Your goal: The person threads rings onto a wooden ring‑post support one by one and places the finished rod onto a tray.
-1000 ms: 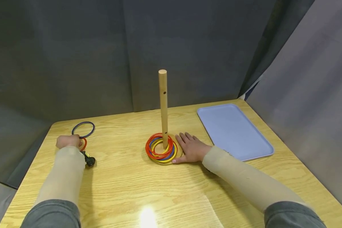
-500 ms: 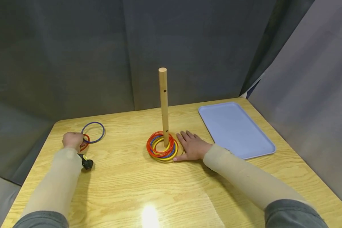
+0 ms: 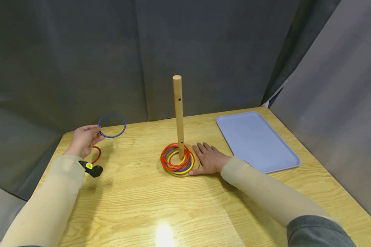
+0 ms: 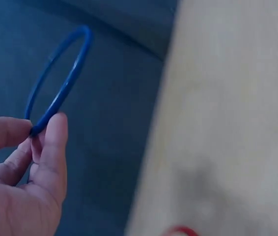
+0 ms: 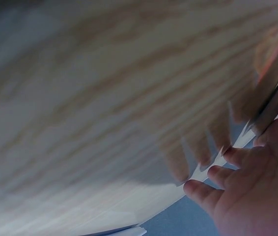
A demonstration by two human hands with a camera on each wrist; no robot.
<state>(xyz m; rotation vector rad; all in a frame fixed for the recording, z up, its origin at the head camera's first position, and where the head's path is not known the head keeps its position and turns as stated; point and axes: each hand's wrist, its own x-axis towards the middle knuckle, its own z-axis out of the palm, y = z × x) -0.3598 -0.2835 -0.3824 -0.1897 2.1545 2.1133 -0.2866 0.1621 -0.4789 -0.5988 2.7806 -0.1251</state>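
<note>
Between thumb and fingers, my left hand (image 3: 86, 139) pinches a blue ring (image 3: 112, 137) raised above the table's far left part. The left wrist view shows the same blue ring (image 4: 70, 81) tilted, gripped at its lower end. Under that hand a red ring (image 3: 98, 155) lies on the table, partly hidden. My right hand (image 3: 211, 160) rests with spread, straight fingers at the right side of the round base (image 3: 197, 164). From this base rises a wooden post (image 3: 179, 113). Several red, blue and yellow rings (image 3: 165, 161) lie loosely stacked around the post's foot.
A pale blue tray (image 3: 256, 140) lies at the right rear of the wooden table (image 3: 136, 192). Dark curtains (image 3: 111, 61) hang behind the table, and a grey one (image 3: 337, 103) along its right side. A small black camera (image 3: 92, 169) sits on the left wrist.
My left hand has lifted the blue ring off the table and moved it up and to the right. The red ring stays on the table. My right hand keeps its place.
</note>
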